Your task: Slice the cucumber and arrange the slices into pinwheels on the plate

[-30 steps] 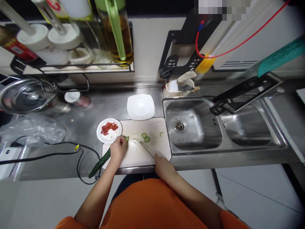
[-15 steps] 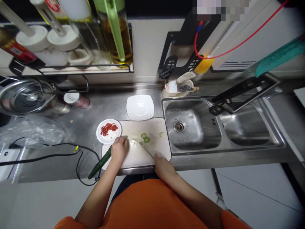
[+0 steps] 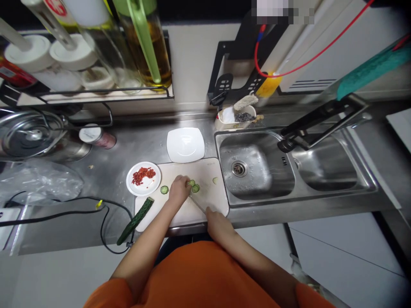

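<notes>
Counter (image 3: 141,141) carries a sink (image 3: 257,188) on the right and, left of it, the cutting board (image 3: 210,169) along the near edge. Cucumber (image 3: 136,221): rests across the board's left end, near end overhanging, neither hand touching it; a bump from the left forearm could roll it off. Right hand (image 3: 220,224): wrapped around the knife (image 3: 198,204) at its near end. Left hand (image 3: 180,188): fingers bunched beside two slices (image 3: 195,188); whether they pinch anything cannot be told. Caution: knife tip lies close; shifting it leftward could nick fingertips.
</notes>
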Demonstrator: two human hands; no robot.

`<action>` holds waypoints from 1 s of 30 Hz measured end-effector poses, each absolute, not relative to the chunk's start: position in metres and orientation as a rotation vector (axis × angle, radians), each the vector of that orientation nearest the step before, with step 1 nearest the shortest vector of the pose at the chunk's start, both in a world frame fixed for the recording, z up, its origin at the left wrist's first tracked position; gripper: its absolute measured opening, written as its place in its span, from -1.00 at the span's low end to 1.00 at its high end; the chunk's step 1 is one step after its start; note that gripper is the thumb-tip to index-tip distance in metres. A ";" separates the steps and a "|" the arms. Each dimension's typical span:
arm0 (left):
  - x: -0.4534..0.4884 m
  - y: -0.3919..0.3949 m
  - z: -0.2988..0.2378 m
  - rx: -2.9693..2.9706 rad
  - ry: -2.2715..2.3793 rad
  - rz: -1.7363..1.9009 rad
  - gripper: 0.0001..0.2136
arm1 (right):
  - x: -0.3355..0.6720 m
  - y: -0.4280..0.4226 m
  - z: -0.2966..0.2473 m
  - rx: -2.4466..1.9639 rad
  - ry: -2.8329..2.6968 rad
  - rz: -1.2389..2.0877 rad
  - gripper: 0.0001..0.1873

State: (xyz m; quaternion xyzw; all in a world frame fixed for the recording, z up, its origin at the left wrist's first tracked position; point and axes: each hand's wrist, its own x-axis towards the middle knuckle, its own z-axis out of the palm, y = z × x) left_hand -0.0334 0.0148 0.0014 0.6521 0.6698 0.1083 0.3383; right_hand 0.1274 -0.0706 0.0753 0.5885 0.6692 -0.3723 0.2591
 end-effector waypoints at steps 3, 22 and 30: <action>-0.031 0.016 0.005 1.659 1.757 0.293 -0.86 | 0.128 -0.071 0.074 1.585 1.811 -1.012 -0.54; -0.026 0.028 0.010 1.598 1.755 0.219 -0.91 | 0.126 -0.066 0.080 1.594 1.779 -1.015 -0.54; -0.048 0.023 0.016 1.494 1.776 0.245 -0.92 | 0.128 -0.067 0.078 1.586 1.789 -1.023 -0.53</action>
